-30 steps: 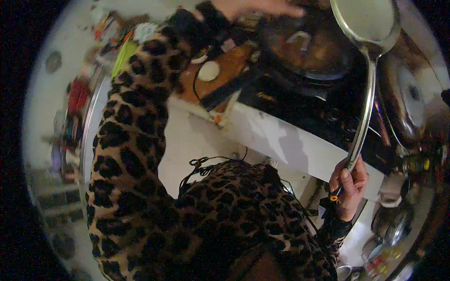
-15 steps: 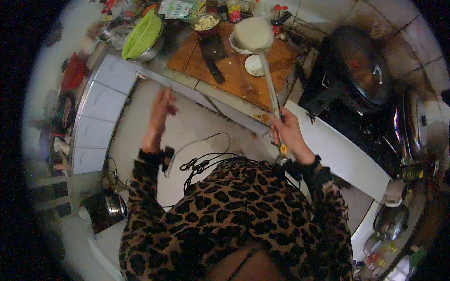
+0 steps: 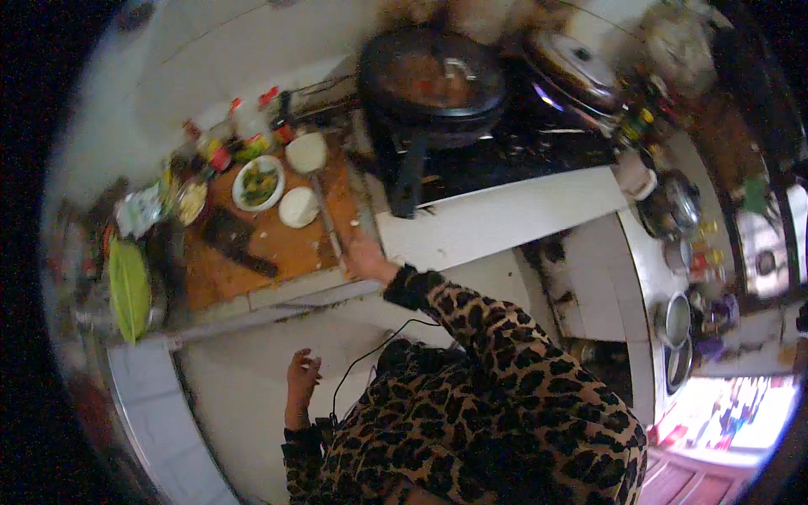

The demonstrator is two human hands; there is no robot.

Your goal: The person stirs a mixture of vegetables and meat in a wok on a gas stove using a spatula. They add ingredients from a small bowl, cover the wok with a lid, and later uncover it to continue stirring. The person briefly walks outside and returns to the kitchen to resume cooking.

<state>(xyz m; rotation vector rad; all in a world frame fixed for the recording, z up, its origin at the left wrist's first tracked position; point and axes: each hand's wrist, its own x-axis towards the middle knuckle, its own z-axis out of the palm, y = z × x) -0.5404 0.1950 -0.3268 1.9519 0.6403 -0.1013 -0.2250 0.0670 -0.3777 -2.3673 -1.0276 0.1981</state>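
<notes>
My right hand (image 3: 366, 257) is closed round the handle of a long metal wok spatula (image 3: 305, 153). Its broad pale head lies over the far right part of the wooden cutting board (image 3: 290, 261). Beside it are a white bowl (image 3: 258, 183) with green and yellowish food and a round white object (image 3: 299, 207) whose kind I cannot make out. A dark cleaver (image 3: 240, 240) rests on the board's left half. Lower down, my left hand (image 3: 303, 383) hangs over the floor in front of the counter, fingers loosely bent and apart, holding nothing.
A covered wok (image 3: 433, 80) stands on the black stove, its dark handle (image 3: 410, 181) pointing toward me. Another lidded pan (image 3: 572, 71) is to its right. Bottles (image 3: 219, 156), a bowl of pale pieces (image 3: 192, 202) and a green basket (image 3: 129, 290) line the counter's left side.
My view has turned to the right, bringing the stove to the middle. My right arm now reaches further forward, with the spatula lower over the board. My left hand's fingers have bent more.
</notes>
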